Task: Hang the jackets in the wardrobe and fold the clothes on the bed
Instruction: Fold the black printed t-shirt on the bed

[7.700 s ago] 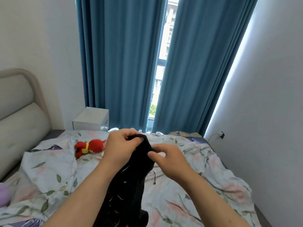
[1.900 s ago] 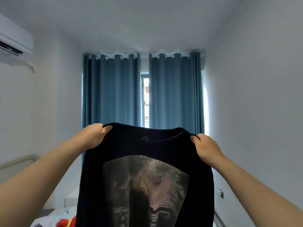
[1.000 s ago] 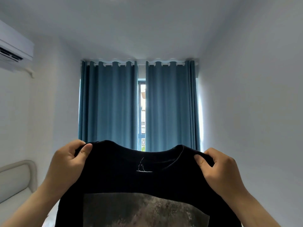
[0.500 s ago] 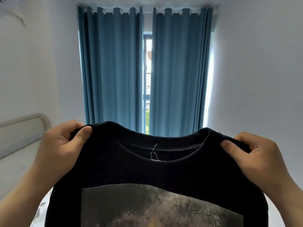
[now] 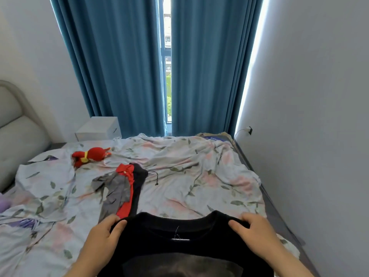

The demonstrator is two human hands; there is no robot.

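A black T-shirt (image 5: 179, 246) with a grey print on it is spread between my hands, low over the near part of the bed (image 5: 199, 176). My left hand (image 5: 103, 234) grips its left shoulder, thumb on top. At the right shoulder my right hand (image 5: 255, 232) grips it the same way. The collar faces away from me. Further out on the floral sheet lies a heap of grey, red and black clothes (image 5: 123, 188).
A red plush toy (image 5: 89, 156) lies near the bed's far left. A padded headboard (image 5: 16, 132) stands at the left, a white nightstand (image 5: 97, 128) beside blue curtains (image 5: 119, 66). A white wall (image 5: 319, 136) runs close along the bed's right side.
The shirt has come down from in front of the curtains to just above the bed. My view has tilted down, so the bed and the other clothes now show.
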